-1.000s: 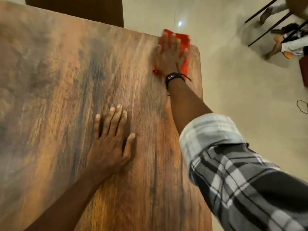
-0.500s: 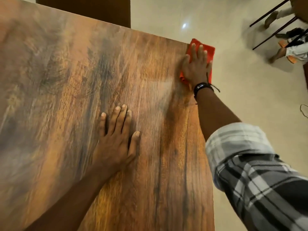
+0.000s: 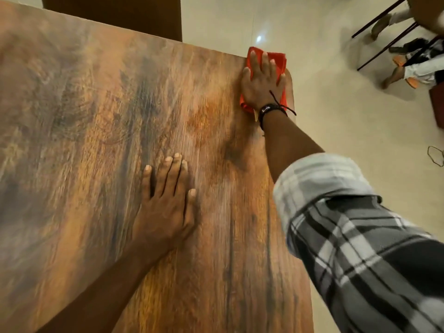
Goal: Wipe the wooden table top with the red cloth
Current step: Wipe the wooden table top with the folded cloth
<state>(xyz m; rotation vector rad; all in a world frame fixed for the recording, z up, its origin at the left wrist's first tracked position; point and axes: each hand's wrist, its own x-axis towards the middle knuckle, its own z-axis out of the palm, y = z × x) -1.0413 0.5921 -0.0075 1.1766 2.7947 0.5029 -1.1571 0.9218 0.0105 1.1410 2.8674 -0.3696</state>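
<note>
One red cloth (image 3: 278, 61): lies at the far right corner of the table top (image 3: 96, 116), its far end poking past the far edge; most of it sits under the right hand (image 3: 263, 85).
Right hand: palm down on the cloth, fingers straight and slightly spread, pressing it flat rather than curling round it; a dark wristband (image 3: 271, 110) with loose cord ends circles the wrist.
Left hand (image 3: 165, 207): flat on bare wood, nearer me and well apart from the cloth, fingers straight, thumb out, holding nothing.
Table top: dark, streaky wood grain filling the left and middle of my view; its rounded corner shows just right of the cloth.
Sleeve (image 3: 348, 236): grey-and-black check, cuff rolled above the right forearm.
Room: pale glossy floor (image 3: 336, 116) with a lamp glint; thin dark rods (image 3: 382, 20) and another person's feet (image 3: 394, 75) at upper right; a wire loop (image 3: 436, 156) at the right border.
Hard to read: I cannot tell how the cloth folds under the palm. The dark brown panel (image 3: 113, 13) beyond the far edge is cut off, and the table's left part is blurred.
Since half a second ago: the cloth hung past the table's right edge; now it sits inside it. My left hand has stayed put.
</note>
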